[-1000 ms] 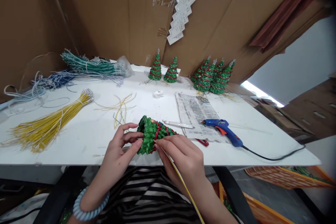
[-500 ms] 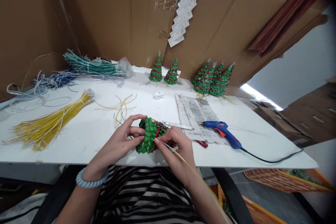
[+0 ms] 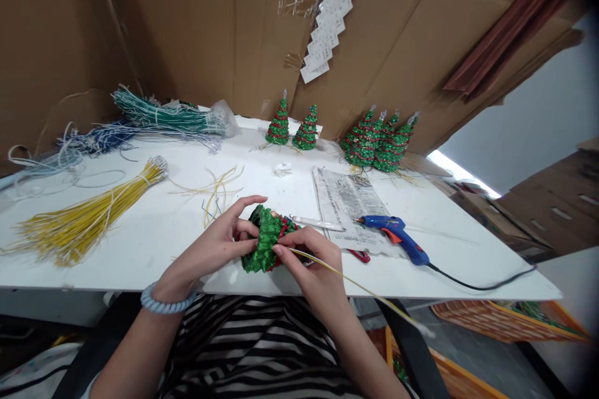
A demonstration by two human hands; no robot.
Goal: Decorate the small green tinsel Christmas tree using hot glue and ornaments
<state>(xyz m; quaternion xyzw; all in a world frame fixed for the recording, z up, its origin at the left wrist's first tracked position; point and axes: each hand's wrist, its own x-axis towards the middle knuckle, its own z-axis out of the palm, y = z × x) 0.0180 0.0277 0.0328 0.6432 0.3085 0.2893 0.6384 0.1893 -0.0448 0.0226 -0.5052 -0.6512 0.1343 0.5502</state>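
Observation:
A green tinsel tree with red trim (image 3: 267,238) lies on its side near the table's front edge. My left hand (image 3: 229,237) grips it at the wide base, some fingers inside the hollow rim and the index finger raised. Pinched between thumb and finger of my right hand (image 3: 314,257) is a thin yellow wire (image 3: 360,287), whose near end meets the side of the tree. The wire's far end hangs out to the right past the wrist, with a pale blurred tip. Part of the tree is hidden behind my right hand.
A blue glue gun (image 3: 395,234) rests on newspaper (image 3: 353,199) at the right, beside a white pen (image 3: 318,223). Finished-looking trees (image 3: 279,124) stand at the back. Bundles of yellow wires (image 3: 98,212) and green wires (image 3: 163,115) lie left. Orange baskets (image 3: 482,318) are below right.
The yellow wire has swung away from my right forearm and now sticks out to the right. My left index finger has lifted slightly; both hands still hold the tree and wire.

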